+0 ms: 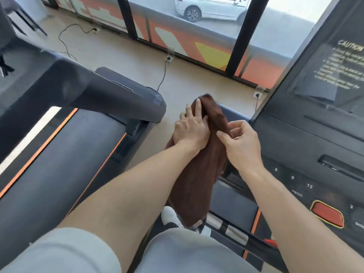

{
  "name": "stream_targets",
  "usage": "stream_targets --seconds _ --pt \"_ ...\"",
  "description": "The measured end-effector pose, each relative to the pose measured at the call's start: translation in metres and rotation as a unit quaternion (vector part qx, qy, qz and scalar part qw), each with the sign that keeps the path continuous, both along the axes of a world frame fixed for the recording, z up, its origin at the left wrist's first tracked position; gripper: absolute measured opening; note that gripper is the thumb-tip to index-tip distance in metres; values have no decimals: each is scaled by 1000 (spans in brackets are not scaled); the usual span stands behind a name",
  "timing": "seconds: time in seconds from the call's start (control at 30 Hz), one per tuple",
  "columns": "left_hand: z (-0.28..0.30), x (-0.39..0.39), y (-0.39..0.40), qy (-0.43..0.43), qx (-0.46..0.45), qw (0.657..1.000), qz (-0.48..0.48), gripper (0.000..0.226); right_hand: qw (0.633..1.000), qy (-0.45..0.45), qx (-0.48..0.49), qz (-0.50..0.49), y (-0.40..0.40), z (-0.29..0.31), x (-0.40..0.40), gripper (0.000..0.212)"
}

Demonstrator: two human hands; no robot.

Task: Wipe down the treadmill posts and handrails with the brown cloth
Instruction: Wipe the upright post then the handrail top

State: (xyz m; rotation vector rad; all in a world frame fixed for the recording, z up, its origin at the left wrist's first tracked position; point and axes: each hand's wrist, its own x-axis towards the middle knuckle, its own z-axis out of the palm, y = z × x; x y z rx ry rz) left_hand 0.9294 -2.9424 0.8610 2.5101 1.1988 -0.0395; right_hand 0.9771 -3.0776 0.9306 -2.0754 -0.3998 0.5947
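The brown cloth (pixel 199 174) is draped lengthwise over the left post of the treadmill in front of me, hiding most of the post beneath it. My left hand (pixel 192 127) lies on the cloth's upper part with fingers stretched out, pressing it against the post. My right hand (pixel 241 142) pinches a fold of the cloth's right edge between thumb and forefinger. The treadmill console (pixel 307 138) with its red stop button (pixel 328 213) rises at the right.
A neighbouring treadmill's handrail (pixel 110 97) and belt (pixel 59 158) fill the left side. Power cables (pixel 164 75) run across the beige floor to sockets along the window wall. A white shoe (pixel 170 215) shows below the cloth.
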Motion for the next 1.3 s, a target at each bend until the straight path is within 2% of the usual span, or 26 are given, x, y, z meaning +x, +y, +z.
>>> stream_targets --seconds 0.1,0.27,0.37,0.47,0.57,0.63,0.67,0.73,0.77,0.9,1.0,1.2,1.27,1.3 --pt "0 23 5 9 18 999 -41 62 999 -34 -20 -16 -1 6 8 15" --pt "-5 49 -11 22 74 982 -170 60 988 -126 -85 -15 -11 16 12 24" --pt "-8 32 -25 0 65 981 -183 62 969 -223 -102 0 -17 17 1 33" --pt "0 5 -33 -38 24 982 -185 64 962 -256 -72 60 -11 15 -14 27" --pt "12 -34 -36 -146 1 979 -143 63 963 -225 -82 125 -2 6 -24 27" --pt "15 -72 -34 -196 13 978 -76 62 943 -209 -178 186 0 -9 -25 34" --pt "12 -93 -31 -202 11 978 -43 62 915 -213 -256 228 0 -18 -26 41" --pt "2 -132 -28 -179 -12 984 12 63 864 -229 -342 289 4 -35 -32 52" --pt "-4 -146 -27 -162 -25 986 28 66 856 -239 -348 298 7 -41 -33 54" --pt "-15 -165 -31 -162 -60 984 50 76 857 -232 -329 322 16 -36 -27 51" --pt "-15 -163 -33 -137 -56 988 52 84 838 -212 -358 353 10 -20 -15 45" --pt "-19 -162 -34 -75 -74 992 69 101 733 -286 -465 406 12 -9 -16 38" --pt "-20 -162 -33 -70 -72 992 70 102 731 -277 -479 400 16 -20 -17 38" --pt "-20 -162 -33 -71 -70 993 69 103 741 -268 -475 391 18 -26 -16 45"
